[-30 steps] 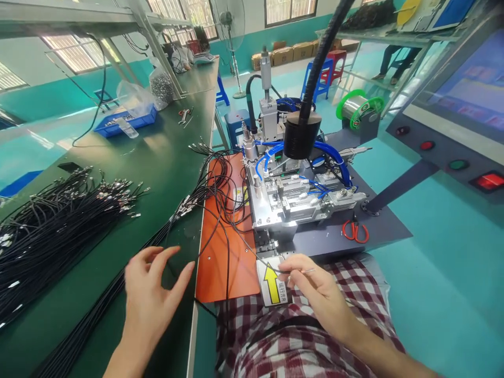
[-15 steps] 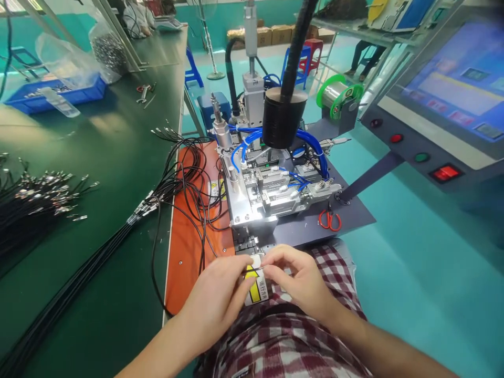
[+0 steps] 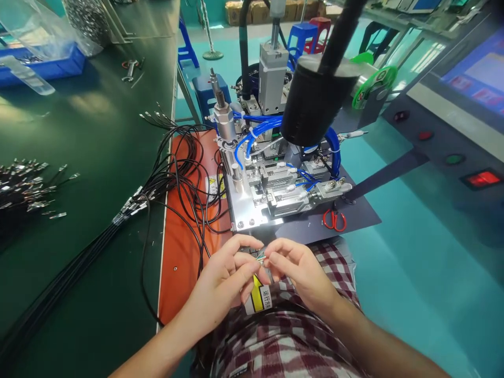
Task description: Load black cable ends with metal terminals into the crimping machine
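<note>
Just in front of the machine, both my hands meet at the stripped end of a cable. Thin coloured wires (image 3: 261,258), greenish and pale, show between the fingertips. My left hand (image 3: 232,273) pinches the cable between thumb and fingers, its index finger raised above. From the other side, my right hand (image 3: 297,265) has thumb and fingertips closed on the wire ends. Most of the cable in my grip is hidden by the fingers. Below the hands is a label with a yellow arrow (image 3: 257,296).
A metal machine (image 3: 283,194) with blue air hoses stands ahead, a black nozzle (image 3: 315,105) hanging over it. Black cables (image 3: 185,178) lie across the orange board (image 3: 173,283). Red-handled scissors (image 3: 334,220) rest at the right; a control panel (image 3: 444,142) stands beyond. A blue tray (image 3: 66,63) is far left.
My left fingers have shifted and the index finger has lifted; coloured wires now show between the hands. The view has moved closer to the machine.
</note>
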{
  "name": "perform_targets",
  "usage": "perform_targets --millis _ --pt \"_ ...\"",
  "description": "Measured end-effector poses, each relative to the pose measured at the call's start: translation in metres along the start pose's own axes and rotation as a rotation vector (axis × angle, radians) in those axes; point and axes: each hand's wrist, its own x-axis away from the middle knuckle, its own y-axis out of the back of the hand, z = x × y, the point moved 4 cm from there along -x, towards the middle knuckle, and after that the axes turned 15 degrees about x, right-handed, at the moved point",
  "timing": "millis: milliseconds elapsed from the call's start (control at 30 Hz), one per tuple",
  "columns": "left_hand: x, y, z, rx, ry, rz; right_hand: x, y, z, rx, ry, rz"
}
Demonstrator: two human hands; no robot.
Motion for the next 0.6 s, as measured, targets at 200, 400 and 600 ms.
perform_targets --millis 200,400,600 --pt "-0.001 0.002 0.0 0.052 0.011 0.012 -0.003 -0.003 -0.001 0.022 -0.011 -0.005" --pt "-0.001 0.004 0.001 0.085 -0.004 0.029 -0.004 -0.005 -0.003 0.041 0.001 0.006" --pt "-0.001 0.003 0.003 0.083 -0.028 0.008 -0.002 -0.012 0.0 0.108 -0.007 0.02"
